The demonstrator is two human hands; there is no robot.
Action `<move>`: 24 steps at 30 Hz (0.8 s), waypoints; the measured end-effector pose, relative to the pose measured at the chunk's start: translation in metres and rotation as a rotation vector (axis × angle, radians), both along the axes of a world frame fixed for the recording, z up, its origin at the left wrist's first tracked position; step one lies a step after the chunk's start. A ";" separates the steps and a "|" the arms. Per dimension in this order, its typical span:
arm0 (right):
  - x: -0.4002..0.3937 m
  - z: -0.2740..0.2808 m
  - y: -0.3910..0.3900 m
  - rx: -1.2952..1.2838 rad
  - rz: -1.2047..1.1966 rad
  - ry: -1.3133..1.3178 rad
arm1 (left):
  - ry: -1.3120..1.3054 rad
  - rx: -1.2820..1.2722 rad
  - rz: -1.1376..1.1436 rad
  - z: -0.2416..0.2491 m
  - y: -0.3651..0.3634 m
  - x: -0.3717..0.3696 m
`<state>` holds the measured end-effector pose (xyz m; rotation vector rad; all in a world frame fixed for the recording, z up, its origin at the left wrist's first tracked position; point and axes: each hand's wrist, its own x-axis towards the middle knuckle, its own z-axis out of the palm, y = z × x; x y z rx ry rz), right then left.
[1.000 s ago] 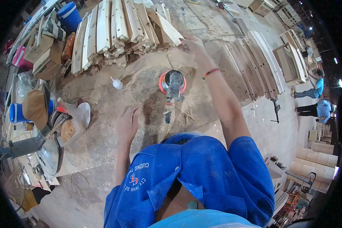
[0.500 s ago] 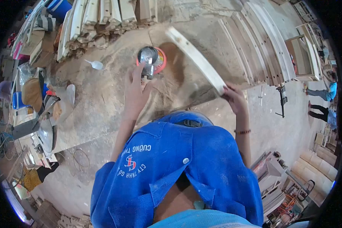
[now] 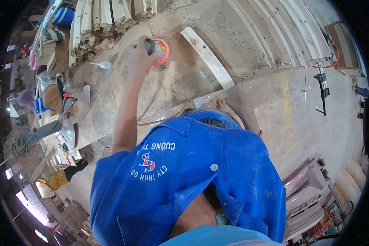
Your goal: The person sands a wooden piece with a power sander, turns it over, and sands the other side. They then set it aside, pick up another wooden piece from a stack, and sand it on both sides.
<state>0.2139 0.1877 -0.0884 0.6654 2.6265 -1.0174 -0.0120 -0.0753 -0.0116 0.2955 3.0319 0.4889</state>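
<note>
My left hand [image 3: 138, 57] is wrapped over the dark top of an orbital sander [image 3: 161, 52]. The sander's pinkish-red round pad edge shows to the right of the hand, over the dusty work table. A slightly curved, pale wooden slat [image 3: 207, 57] with a dark knot or hole near its far end lies slantwise to the right of the sander. At the slat's near end is my right hand [image 3: 237, 100], blurred and in shadow. Its fingers look closed around that end, by the table's front edge, though their exact grip is partly hidden.
Stacked wooden strips [image 3: 106, 16] lie at the back left. More long curved slats [image 3: 274, 33] are laid out at the right. A small white plastic bottle [image 3: 104, 64] rests left of the sander. A hose [image 3: 164, 121] runs near my body, and a clamp [image 3: 323, 92] hangs at the right.
My left hand has closed over the sander, which now sits tilted. The slat has settled with less blur, and my right hand has moved left and closer to my body.
</note>
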 end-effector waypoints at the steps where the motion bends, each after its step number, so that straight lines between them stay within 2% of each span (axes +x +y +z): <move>1: -0.005 0.005 -0.003 0.072 0.020 -0.048 | -0.021 -0.043 -0.030 0.012 0.010 0.012; 2: -0.005 0.008 -0.005 0.145 0.050 -0.107 | 0.131 -0.011 -0.132 0.017 0.018 0.027; 3: -0.002 0.011 -0.005 0.135 0.066 -0.114 | 0.097 0.032 -0.167 0.017 0.032 0.040; 5: 0.003 0.013 -0.004 -0.025 0.023 0.057 | 0.034 0.096 -0.259 0.025 0.067 0.072; 6: -0.004 0.013 -0.011 0.182 0.011 -0.052 | 0.008 0.120 -0.319 0.031 0.086 0.088; 9: -0.007 0.014 -0.016 0.176 -0.064 -0.037 | -0.121 0.128 -0.441 0.015 0.117 0.109; 12: -0.001 -0.002 -0.009 0.118 -0.027 -0.056 | -0.032 0.150 -0.430 0.009 0.132 0.090; 14: -0.001 0.002 -0.011 0.111 -0.022 -0.074 | -0.053 0.159 -0.349 0.014 0.137 0.051; 18: -0.001 0.007 -0.009 0.148 -0.002 -0.091 | 0.192 0.190 -0.273 -0.014 0.132 -0.032; 19: 0.000 0.007 -0.010 0.137 -0.009 -0.095 | 0.301 0.215 -0.235 -0.018 0.131 -0.038; 21: 0.001 0.005 -0.011 0.080 -0.013 -0.060 | 0.298 0.167 -0.249 -0.026 0.124 -0.028; 24: 0.002 0.000 -0.012 0.064 -0.053 -0.057 | 0.234 0.094 -0.278 -0.009 0.118 -0.006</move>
